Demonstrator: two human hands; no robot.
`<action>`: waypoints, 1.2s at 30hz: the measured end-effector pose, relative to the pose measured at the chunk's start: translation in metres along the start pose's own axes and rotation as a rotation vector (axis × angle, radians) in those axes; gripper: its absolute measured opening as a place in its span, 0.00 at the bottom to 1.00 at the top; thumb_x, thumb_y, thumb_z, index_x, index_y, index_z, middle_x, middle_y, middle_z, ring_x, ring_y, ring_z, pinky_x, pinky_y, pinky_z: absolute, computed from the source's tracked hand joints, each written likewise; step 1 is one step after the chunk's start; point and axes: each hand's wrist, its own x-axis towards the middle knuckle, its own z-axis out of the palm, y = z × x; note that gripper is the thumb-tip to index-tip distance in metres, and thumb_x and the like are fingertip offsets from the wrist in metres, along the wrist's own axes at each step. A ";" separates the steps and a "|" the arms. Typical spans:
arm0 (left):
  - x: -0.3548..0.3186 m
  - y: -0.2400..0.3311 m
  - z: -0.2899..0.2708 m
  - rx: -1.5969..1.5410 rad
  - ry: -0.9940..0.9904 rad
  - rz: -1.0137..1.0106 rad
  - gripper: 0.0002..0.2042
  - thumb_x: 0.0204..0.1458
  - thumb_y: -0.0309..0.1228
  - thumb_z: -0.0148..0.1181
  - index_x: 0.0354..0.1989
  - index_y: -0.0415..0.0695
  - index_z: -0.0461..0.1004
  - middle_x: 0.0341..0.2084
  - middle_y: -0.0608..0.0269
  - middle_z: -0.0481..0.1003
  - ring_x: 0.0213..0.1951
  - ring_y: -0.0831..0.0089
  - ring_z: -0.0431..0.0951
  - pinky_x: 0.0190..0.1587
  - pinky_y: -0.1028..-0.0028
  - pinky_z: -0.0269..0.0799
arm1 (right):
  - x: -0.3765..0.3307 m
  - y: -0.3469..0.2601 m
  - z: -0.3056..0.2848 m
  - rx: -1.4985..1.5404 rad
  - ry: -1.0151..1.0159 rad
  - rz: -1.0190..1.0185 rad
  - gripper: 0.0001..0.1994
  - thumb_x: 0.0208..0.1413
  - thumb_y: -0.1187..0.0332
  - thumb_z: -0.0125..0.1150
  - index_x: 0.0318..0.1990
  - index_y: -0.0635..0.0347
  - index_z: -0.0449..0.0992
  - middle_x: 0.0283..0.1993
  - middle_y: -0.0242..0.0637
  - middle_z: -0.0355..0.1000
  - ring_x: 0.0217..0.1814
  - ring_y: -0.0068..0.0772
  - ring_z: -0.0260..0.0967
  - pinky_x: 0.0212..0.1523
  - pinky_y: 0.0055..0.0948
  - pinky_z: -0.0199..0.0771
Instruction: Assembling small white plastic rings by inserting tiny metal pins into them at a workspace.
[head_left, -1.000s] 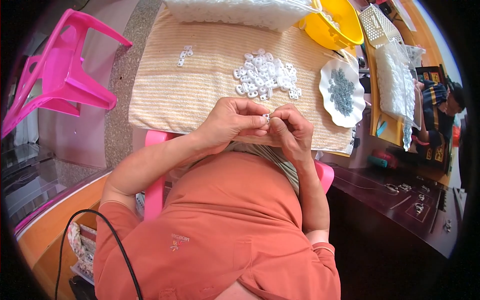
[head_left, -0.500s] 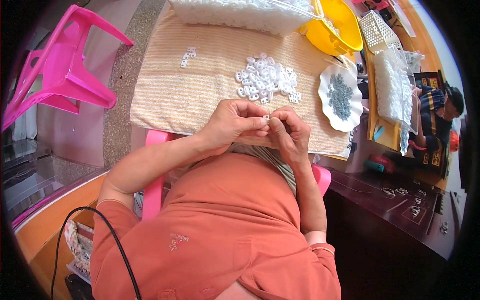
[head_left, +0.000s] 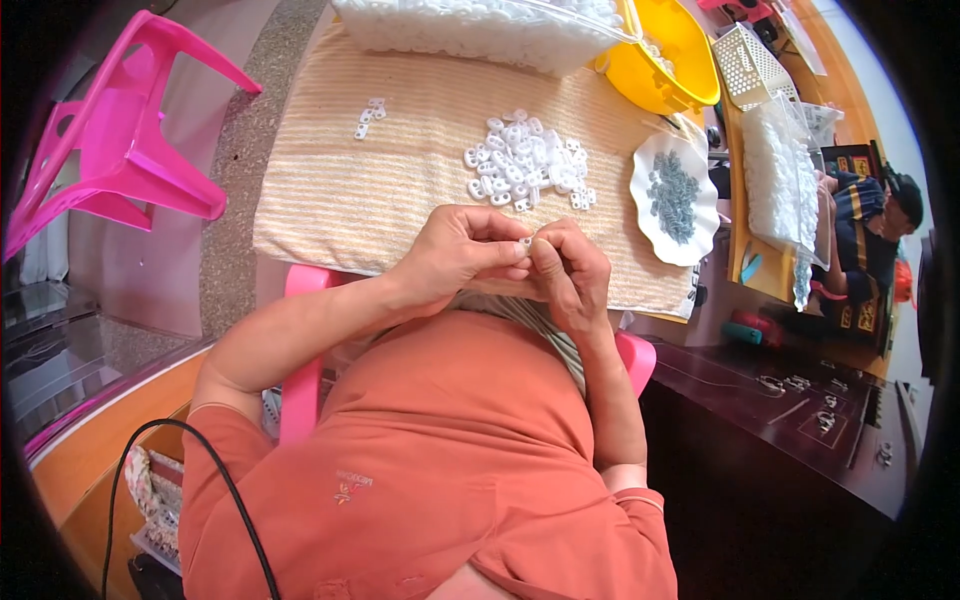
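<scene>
Close to my body, over the near edge of the towel, my two hands meet at a small white plastic piece. My left hand pinches it between thumb and fingers from the left. From the right, the thumb and forefinger of my right hand press against it and cover much of it. Whether the right fingers also hold something tiny cannot be seen. Just beyond lies a pile of white oval plastic pieces with holes. Farther left rest several small white two-holed pieces.
A scalloped white plate holds small grey metal parts on the right of the striped towel. At the back stand a clear bin of white pieces and a yellow tub. A pink stool is left; another person sits far right.
My right thumb and forefinger have closed further over the small white piece, hiding more of it. The whole view has shifted slightly; the pile and plate look the same.
</scene>
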 end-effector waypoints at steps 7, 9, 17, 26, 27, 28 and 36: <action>-0.001 0.001 0.000 0.003 -0.010 -0.004 0.09 0.53 0.22 0.61 0.42 0.35 0.75 0.35 0.60 0.77 0.35 0.76 0.78 0.41 0.77 0.78 | 0.000 0.001 -0.002 0.028 0.000 0.001 0.07 0.60 0.75 0.55 0.30 0.67 0.72 0.31 0.34 0.69 0.30 0.21 0.63 0.31 0.19 0.63; 0.000 0.001 0.000 -0.005 -0.011 -0.006 0.09 0.53 0.22 0.60 0.42 0.35 0.75 0.34 0.60 0.77 0.35 0.76 0.78 0.41 0.77 0.78 | 0.000 0.001 -0.003 0.042 -0.003 0.009 0.06 0.60 0.75 0.55 0.30 0.67 0.73 0.31 0.34 0.69 0.30 0.20 0.63 0.31 0.19 0.63; 0.000 0.003 0.001 -0.031 -0.014 0.002 0.09 0.53 0.23 0.60 0.42 0.36 0.75 0.33 0.61 0.77 0.35 0.77 0.78 0.41 0.77 0.78 | 0.001 0.001 -0.008 0.122 -0.004 0.065 0.05 0.60 0.75 0.55 0.37 0.69 0.75 0.33 0.35 0.70 0.31 0.18 0.66 0.30 0.17 0.68; -0.002 0.004 0.001 -0.043 0.039 -0.018 0.08 0.53 0.23 0.61 0.42 0.37 0.75 0.33 0.62 0.77 0.35 0.75 0.79 0.41 0.77 0.78 | 0.022 -0.003 -0.013 -0.249 0.125 0.028 0.05 0.54 0.75 0.63 0.35 0.69 0.77 0.31 0.34 0.72 0.25 0.18 0.66 0.26 0.20 0.66; -0.002 0.004 0.000 -0.044 0.040 -0.017 0.08 0.53 0.23 0.61 0.42 0.37 0.75 0.33 0.62 0.77 0.35 0.75 0.79 0.41 0.77 0.78 | 0.026 -0.005 -0.012 -0.248 0.123 0.028 0.05 0.54 0.75 0.63 0.35 0.69 0.77 0.31 0.34 0.72 0.25 0.18 0.66 0.26 0.20 0.66; -0.001 0.004 0.000 -0.053 0.040 -0.014 0.08 0.53 0.23 0.61 0.42 0.37 0.75 0.33 0.62 0.77 0.34 0.75 0.79 0.41 0.76 0.79 | 0.029 -0.008 -0.011 -0.351 0.116 0.051 0.06 0.52 0.72 0.64 0.35 0.66 0.77 0.31 0.37 0.72 0.26 0.25 0.68 0.27 0.24 0.68; 0.000 0.004 -0.001 -0.087 0.024 0.005 0.08 0.53 0.22 0.61 0.41 0.37 0.75 0.32 0.62 0.77 0.34 0.75 0.79 0.40 0.76 0.79 | 0.039 -0.003 -0.005 -0.709 0.086 0.075 0.08 0.51 0.64 0.63 0.33 0.58 0.79 0.33 0.40 0.74 0.32 0.45 0.73 0.34 0.39 0.72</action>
